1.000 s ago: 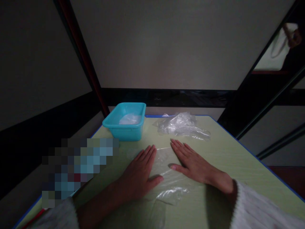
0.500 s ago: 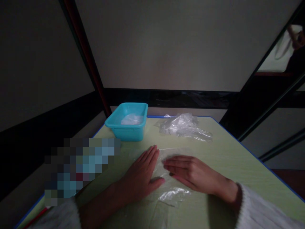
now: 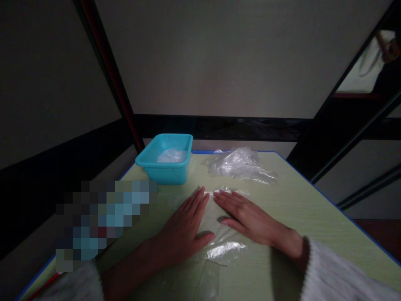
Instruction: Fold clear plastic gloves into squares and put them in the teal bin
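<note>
A clear plastic bag (image 3: pixel 221 251) lies flat on the pale green table (image 3: pixel 297 209) in front of me. My left hand (image 3: pixel 184 230) rests palm down on its left part, fingers straight and together. Palm down as well, my right hand (image 3: pixel 247 217) lies on the bag's right part, its fingertips close to those of the left hand near the bag's far edge. Neither hand grips anything. Both wrists come out of white knitted sleeves.
A turquoise tub (image 3: pixel 166 161) with clear plastic inside stands at the table's far left. A crumpled pile of clear bags (image 3: pixel 241 165) lies at the far middle. A blurred patch covers the left edge. Dark frame bars rise behind the table.
My right hand slid left across the bag from a spread position, then moved forward so its fingertips meet the left hand's. The left hand has hardly moved.
</note>
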`<state>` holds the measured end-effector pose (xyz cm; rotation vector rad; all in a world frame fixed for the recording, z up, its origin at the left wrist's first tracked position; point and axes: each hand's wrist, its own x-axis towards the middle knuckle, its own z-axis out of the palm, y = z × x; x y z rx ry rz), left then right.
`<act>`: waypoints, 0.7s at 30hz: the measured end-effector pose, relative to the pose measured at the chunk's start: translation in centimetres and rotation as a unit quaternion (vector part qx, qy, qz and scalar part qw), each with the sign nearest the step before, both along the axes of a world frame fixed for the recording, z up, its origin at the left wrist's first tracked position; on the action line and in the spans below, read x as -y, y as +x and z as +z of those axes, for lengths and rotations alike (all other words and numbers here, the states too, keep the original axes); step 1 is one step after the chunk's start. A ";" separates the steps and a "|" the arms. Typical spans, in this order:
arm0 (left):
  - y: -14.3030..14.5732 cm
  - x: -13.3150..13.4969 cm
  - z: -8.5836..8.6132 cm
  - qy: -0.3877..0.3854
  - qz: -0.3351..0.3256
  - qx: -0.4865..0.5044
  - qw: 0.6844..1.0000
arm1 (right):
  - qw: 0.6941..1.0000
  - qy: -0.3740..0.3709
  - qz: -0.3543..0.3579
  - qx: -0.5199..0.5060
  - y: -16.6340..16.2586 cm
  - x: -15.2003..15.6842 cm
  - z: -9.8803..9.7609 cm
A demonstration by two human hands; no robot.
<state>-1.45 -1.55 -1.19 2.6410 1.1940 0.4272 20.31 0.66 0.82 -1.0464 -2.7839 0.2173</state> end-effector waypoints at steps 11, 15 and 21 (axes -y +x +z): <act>0.3 0.3 1.5 -0.018 0.000 -0.037 0.999 | 0.985 0.095 -0.113 -0.089 1.1 -0.7 0.4; 0.2 0.3 1.4 -0.021 -0.001 -0.042 0.999 | 0.990 0.081 -0.040 -0.111 0.4 -0.1 0.7; 0.2 0.1 1.4 -0.039 -0.003 -0.062 0.997 | 0.995 0.061 -0.016 -0.076 0.4 -0.4 0.0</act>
